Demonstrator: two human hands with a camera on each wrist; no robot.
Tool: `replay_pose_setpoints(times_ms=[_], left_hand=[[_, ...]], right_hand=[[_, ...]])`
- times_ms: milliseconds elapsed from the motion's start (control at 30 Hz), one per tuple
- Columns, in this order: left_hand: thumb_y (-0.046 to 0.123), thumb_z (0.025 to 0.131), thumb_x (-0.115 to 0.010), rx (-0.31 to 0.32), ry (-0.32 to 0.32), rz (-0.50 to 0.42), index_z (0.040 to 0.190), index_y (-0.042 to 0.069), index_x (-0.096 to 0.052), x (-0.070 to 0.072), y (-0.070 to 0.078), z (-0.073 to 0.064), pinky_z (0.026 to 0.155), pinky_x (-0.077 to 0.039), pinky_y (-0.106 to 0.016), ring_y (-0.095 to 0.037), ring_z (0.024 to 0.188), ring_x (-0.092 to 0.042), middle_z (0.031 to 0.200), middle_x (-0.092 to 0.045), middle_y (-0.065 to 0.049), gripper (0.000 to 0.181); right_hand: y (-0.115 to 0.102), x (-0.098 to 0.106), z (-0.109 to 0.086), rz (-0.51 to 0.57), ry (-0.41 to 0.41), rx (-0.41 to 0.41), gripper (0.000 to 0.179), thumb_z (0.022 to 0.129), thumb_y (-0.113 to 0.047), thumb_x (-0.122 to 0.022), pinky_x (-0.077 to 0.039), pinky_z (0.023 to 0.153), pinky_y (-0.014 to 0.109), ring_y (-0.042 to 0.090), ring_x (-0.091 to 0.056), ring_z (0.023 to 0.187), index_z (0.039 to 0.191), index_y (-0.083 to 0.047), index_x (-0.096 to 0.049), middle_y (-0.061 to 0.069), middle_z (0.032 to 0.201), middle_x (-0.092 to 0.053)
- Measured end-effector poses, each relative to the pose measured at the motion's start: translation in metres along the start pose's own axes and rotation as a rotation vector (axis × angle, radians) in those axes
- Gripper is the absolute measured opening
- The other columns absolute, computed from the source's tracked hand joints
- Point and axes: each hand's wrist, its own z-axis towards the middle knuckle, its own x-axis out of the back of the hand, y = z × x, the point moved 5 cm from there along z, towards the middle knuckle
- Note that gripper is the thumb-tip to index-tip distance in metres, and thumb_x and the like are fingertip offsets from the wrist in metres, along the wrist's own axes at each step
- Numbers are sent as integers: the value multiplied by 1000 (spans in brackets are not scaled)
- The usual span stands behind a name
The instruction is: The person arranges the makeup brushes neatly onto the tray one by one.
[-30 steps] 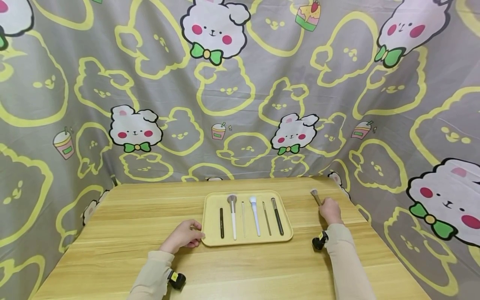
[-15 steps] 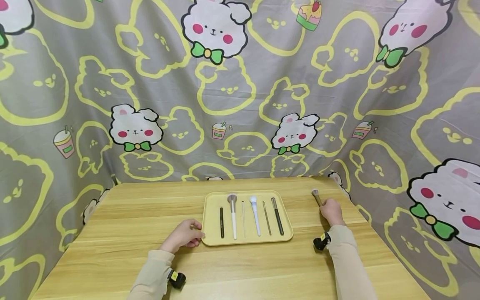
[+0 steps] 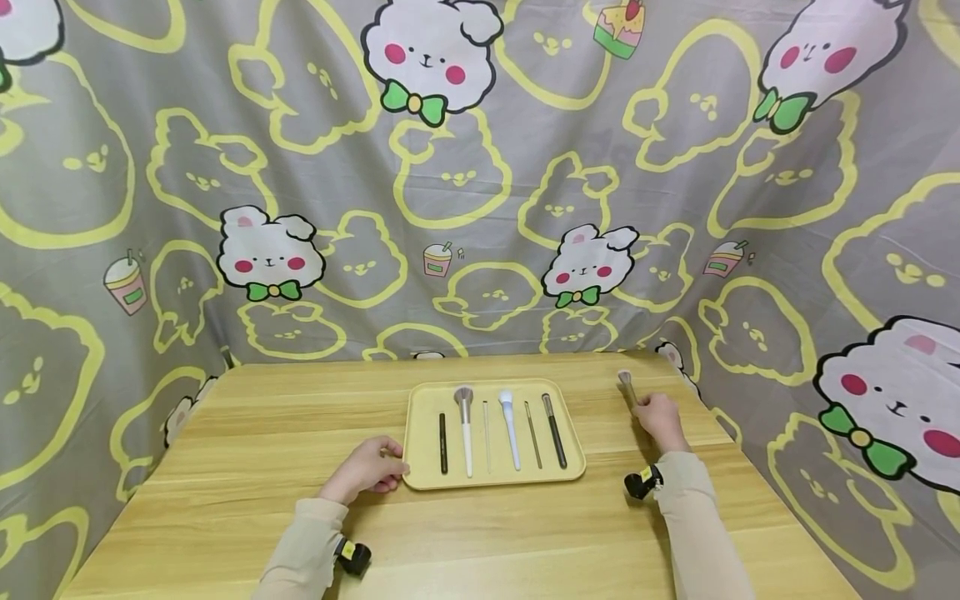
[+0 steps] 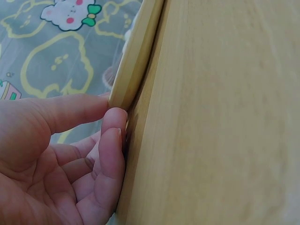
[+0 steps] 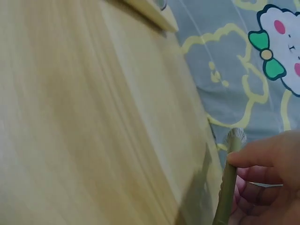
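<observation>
My right hand (image 3: pixel 660 422) holds a makeup brush (image 5: pixel 227 187) by its olive-brown handle, over the table to the right of the tray. The pale bristles of this brush point away from me, beyond the fingers. At its front left corner, a yellow tray (image 3: pixel 422 417) is pinched by my left hand (image 3: pixel 365 467). The left wrist view has the thumb on the tray's rim (image 4: pixel 133 58) and the curled fingertips just beneath. Lying in a row on the tray are a dark slim stick (image 3: pixel 443 443), a white-handled fluffy brush (image 3: pixel 468 433), a pale blue brush (image 3: pixel 511 429) and a black-handled brush (image 3: pixel 556 433).
Two thin brushes also lie in the row: a pale one (image 3: pixel 487 442) and a brown one (image 3: pixel 533 437). The wooden table (image 3: pixel 480 542) extends around the tray. A grey curtain (image 3: pixel 480 250) with cartoon rabbits hangs behind and along both sides.
The brush in my right hand swings slightly, its bristle end now a little farther left and away from me. My left hand stays at the tray's corner; the tray and its brushes keep their places.
</observation>
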Motion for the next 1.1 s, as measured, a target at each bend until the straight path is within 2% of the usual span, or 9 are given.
replay_pose_setpoints(times_ms=[300,600,833,1100], left_hand=[[6,86,-69,8,9,-2,106,0,-56,0,-1,1,51,-49,-26,-15,58,-57,76,-64,-10,25],[5,86,-69,9,14,-1,106,0,-56,0,-1,2,51,-49,-26,-15,57,-57,75,-64,-10,24],[5,86,-69,10,14,-3,106,0,-56,1,-2,3,52,-49,-26,-15,58,-57,75,-63,-10,25],[5,86,-69,4,10,-3,106,0,-55,0,-1,2,52,-49,-26,-16,58,-57,75,-63,-10,25]], right_hand=[[-24,5,-9,2,1,33,21,86,-9,-56,-49,73,43,34,-60,82,92,9,-65,25,92,-67],[-43,-1,-15,10,1,35,24,84,-12,-59,-48,80,46,39,-60,88,93,9,-66,26,93,-67],[-58,-12,-19,38,13,46,21,82,-12,-61,-47,69,36,34,-61,82,89,7,-67,22,87,-68],[-75,-26,-20,86,-46,33,21,85,-14,-64,-46,60,27,20,-60,70,94,5,-67,15,83,-68]])
